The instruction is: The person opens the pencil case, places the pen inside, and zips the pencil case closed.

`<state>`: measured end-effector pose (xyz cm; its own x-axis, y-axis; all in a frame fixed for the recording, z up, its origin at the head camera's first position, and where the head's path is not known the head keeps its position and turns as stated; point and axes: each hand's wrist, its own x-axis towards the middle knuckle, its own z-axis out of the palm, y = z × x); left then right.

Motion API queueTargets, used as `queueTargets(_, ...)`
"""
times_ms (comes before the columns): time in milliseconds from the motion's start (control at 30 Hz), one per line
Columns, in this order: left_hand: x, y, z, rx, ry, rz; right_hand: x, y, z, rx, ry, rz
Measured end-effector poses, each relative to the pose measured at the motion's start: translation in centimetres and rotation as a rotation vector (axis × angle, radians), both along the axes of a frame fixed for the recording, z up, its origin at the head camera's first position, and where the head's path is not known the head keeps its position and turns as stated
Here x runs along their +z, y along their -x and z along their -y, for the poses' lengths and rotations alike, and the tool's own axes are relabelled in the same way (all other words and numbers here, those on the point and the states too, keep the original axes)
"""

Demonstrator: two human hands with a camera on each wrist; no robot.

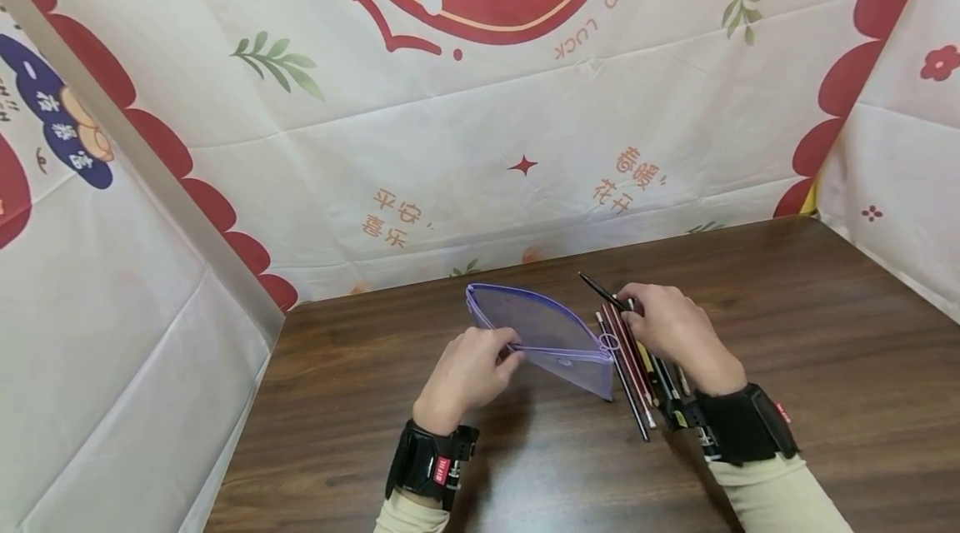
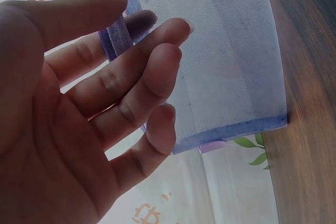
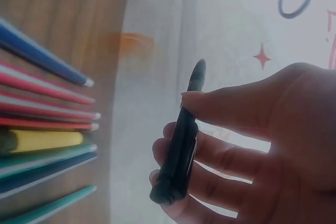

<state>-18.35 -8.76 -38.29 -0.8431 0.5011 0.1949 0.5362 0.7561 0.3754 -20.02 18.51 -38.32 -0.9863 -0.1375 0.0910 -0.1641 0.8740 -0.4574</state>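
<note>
Left fingers [image 2: 161, 71] pinch a sheer purple pouch [image 1: 547, 329], right fingers [image 3: 226, 153] a black pen [image 3: 179, 150].

Head view, above both hands [image 1: 467, 371] [image 1: 677, 331]

Head view bright; faint sheen on brown wood-grain table [image 1: 577, 458] twd near edge, soft shadow beside bare L hand [image 1: 468, 371]. R wrist view hazy, low-contrast.
</note>
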Motion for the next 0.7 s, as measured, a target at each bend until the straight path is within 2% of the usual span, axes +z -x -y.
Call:
queueTargets(300,0.1,0.0,-0.1,-0.005,0.005,-0.011,1.7,-0.2,0.4,0.007,0.023,-0.09)
queueTargets(700,0.0,0.1,-0.2,-0.008,0.002,0.001,2.7,-0.3,1.0,0.02,0.049,-0.141)
